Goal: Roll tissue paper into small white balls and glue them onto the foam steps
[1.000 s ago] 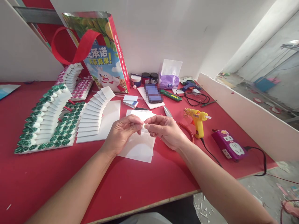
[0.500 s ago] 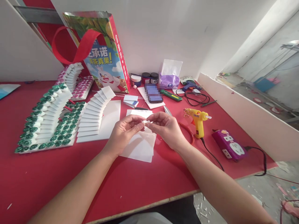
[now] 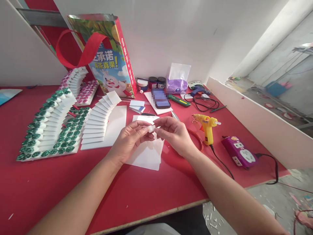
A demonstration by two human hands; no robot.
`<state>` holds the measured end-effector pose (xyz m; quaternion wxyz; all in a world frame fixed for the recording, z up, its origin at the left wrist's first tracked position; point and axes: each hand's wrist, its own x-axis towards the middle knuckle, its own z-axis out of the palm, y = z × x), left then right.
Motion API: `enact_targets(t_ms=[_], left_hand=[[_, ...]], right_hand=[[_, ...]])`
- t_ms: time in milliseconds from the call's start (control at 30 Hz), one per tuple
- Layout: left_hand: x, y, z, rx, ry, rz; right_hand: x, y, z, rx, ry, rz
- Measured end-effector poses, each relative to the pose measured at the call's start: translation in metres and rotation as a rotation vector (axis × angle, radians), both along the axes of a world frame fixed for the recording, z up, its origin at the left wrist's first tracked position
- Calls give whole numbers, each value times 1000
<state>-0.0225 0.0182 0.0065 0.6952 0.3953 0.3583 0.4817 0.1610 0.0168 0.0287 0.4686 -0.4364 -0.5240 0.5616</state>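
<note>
Both grips pinch the same thing: the left hand (image 3: 133,137) has thumb and fingertips on one side of a small white piece (image 3: 151,128), and the right hand (image 3: 172,133) has thumb and forefinger on the other, probably because something so tiny and soft-looking needs fine control. The piece is held over white sheets (image 3: 144,156), back from the front edge of the counter (image 3: 146,195); the sheets perhaps protect the red top. Toward the right edge stands a yellow glue gun (image 3: 207,127), seemingly within easy reach, with a purple power socket (image 3: 241,152) nearer the front right corner (its cable drops over the edge). Fanned white strips (image 3: 97,120) and a green-studded piece (image 3: 68,132) sit toward the left edge, presumably leaving the middle for the hands.
</note>
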Motion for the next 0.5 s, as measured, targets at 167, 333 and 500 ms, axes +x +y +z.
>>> enact_targets(t_ms=[167,333,500], left_hand=[[0,1,0,-51,-28,34],[3,-1,-1,15,39,52],[5,-3,-2,83,111,60]], right_hand=[[-1,0,1,0,-6,-4],[-5,2,-8,6,-22,-13],[-6,3,-9,-12,-32,-24]])
